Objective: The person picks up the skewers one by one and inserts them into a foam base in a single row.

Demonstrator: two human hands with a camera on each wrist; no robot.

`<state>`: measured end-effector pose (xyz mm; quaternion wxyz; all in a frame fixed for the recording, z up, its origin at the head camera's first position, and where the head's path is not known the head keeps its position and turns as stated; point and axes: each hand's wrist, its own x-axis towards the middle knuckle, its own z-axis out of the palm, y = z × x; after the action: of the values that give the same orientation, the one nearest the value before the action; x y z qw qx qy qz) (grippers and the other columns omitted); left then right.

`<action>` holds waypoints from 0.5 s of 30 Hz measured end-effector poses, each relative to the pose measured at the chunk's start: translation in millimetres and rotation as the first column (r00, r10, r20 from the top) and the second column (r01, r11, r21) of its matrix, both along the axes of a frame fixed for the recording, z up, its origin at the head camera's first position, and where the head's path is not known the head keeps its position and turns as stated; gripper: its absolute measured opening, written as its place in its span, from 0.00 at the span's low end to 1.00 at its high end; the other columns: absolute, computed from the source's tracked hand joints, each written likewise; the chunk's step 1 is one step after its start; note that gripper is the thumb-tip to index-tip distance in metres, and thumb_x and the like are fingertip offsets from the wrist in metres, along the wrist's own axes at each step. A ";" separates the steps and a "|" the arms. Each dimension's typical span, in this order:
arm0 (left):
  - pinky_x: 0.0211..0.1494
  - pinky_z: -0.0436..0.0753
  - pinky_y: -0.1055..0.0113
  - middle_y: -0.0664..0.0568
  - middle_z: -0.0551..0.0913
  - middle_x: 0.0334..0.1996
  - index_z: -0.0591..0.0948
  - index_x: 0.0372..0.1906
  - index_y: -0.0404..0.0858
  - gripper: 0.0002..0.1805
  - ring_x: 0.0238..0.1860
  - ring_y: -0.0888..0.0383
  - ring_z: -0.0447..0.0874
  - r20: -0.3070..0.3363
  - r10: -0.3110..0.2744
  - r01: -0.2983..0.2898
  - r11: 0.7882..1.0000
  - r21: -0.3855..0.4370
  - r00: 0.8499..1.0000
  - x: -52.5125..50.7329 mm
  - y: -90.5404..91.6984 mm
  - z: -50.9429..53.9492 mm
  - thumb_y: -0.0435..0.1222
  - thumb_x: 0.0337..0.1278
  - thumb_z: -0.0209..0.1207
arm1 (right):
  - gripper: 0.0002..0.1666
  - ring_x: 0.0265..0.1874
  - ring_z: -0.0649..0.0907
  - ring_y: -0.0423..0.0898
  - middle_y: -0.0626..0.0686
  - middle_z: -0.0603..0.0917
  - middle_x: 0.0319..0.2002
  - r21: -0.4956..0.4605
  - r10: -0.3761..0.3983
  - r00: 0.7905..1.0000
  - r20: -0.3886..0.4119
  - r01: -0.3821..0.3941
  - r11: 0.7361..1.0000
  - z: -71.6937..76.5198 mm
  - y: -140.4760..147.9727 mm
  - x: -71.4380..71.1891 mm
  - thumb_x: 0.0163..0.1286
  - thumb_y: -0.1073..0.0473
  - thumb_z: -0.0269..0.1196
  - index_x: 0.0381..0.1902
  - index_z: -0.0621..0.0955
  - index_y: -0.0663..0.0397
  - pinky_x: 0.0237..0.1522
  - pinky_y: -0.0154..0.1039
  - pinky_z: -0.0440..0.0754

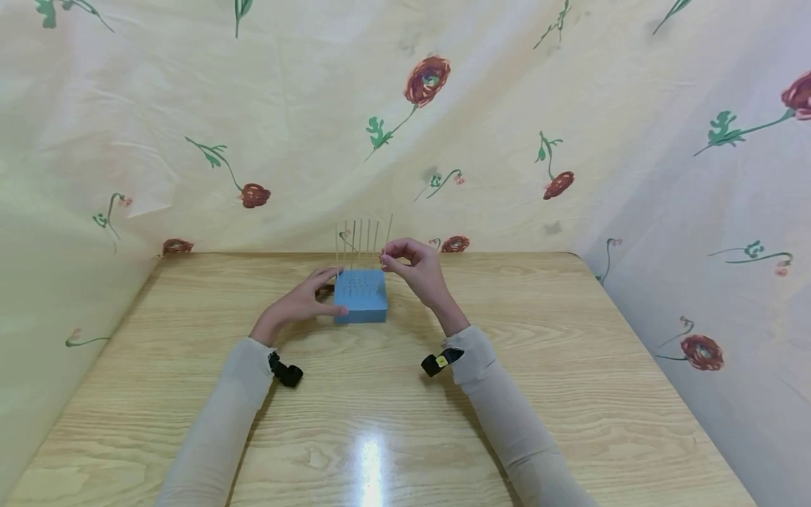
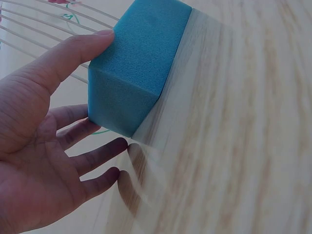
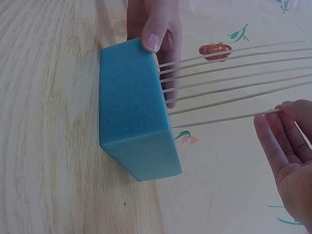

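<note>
A blue foam block [image 1: 360, 315] with rows of small holes in its top rests on the wooden table. My left hand [image 1: 300, 301] steadies it at the left side. In the left wrist view the thumb [image 2: 80, 51] lies on the block's upper edge, with fingers around the far side. Several thin wooden skewers [image 3: 234, 91] stand upright in a row in the block. My right hand [image 1: 421, 269] pinches another skewer [image 3: 219, 120] between thumb and fingertips near the right back corner. Its lower end meets the block's top; how deep it sits I cannot tell.
The pale wooden table [image 1: 538, 394] runs up to a flower-printed cloth [image 1: 317, 105] hanging close behind the block. More cloth hangs along both sides. A black wrist camera [image 1: 288, 373] is strapped on the left sleeve, and another camera [image 1: 436, 363] on the right.
</note>
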<state>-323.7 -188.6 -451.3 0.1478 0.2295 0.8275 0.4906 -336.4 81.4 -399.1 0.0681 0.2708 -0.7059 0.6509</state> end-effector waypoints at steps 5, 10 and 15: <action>0.77 0.59 0.36 0.38 0.45 0.81 0.50 0.83 0.40 0.53 0.78 0.34 0.56 0.002 0.002 -0.002 1.000 -0.008 1.000 0.2 -0.2 0.8 0.39 0.62 0.70 | 0.08 0.38 0.86 0.40 0.58 0.85 0.40 0.006 -0.011 1.000 0.006 0.011 1.000 -0.1 -0.8 0.8 0.70 0.69 0.65 0.44 0.83 0.71 0.42 0.37 0.89; 0.78 0.59 0.36 0.39 0.45 0.81 0.50 0.83 0.41 0.53 0.78 0.34 0.56 0.001 0.006 -0.006 1.000 -0.014 1.000 1.4 -0.9 1.5 0.40 0.62 0.70 | 0.09 0.38 0.86 0.40 0.57 0.85 0.40 0.012 -0.017 1.000 0.013 0.017 1.000 1.0 -1.4 3.1 0.70 0.70 0.65 0.45 0.83 0.72 0.42 0.36 0.89; 0.77 0.59 0.36 0.39 0.45 0.81 0.50 0.83 0.41 0.53 0.78 0.34 0.56 0.008 0.004 -0.004 1.000 -0.009 1.000 1.7 -1.6 0.6 0.40 0.62 0.70 | 0.09 0.38 0.86 0.40 0.58 0.85 0.39 0.011 -0.013 1.000 0.016 0.013 1.000 1.3 -2.5 4.2 0.70 0.69 0.65 0.44 0.83 0.72 0.42 0.36 0.89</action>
<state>-322.0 -190.2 -450.7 0.1513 0.2251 0.8295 0.4883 -332.2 78.9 -397.8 0.0653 0.2614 -0.7118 0.6486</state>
